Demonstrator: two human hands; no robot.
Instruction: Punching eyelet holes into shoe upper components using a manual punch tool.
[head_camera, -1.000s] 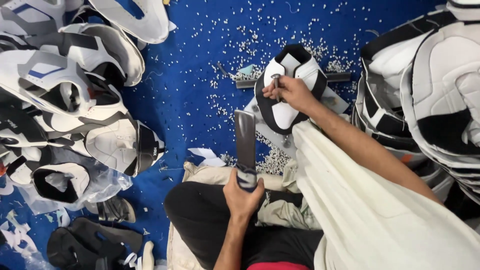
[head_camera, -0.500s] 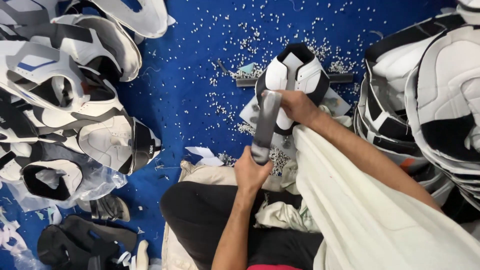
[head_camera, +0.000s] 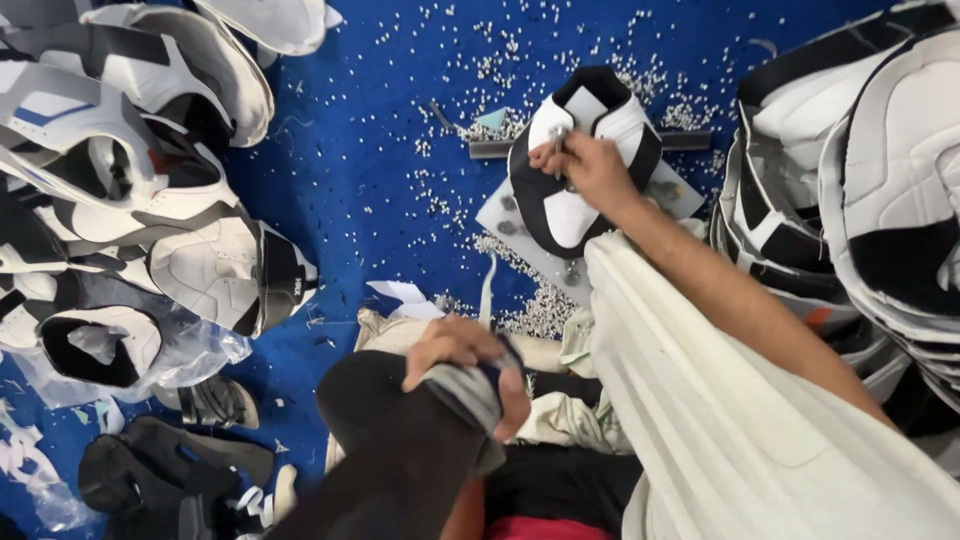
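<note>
A white and black shoe upper lies on a grey board on the blue floor. My right hand rests on the upper and pinches a thin metal punch upright against it. My left hand is close to the camera above my lap. It grips a dark, heavy bar by its grey-wrapped end. The bar slants toward the lower left and is well away from the punch.
Stacks of white, grey and black shoe uppers lie at the left and the right. Small white punched bits litter the blue floor. A clear plastic bag and black pieces sit at lower left. A metal strip lies behind the board.
Half a second ago the bar was down against the punch at the upper. My left hand has since pulled it back toward me. My right hand has stayed on the upper.
</note>
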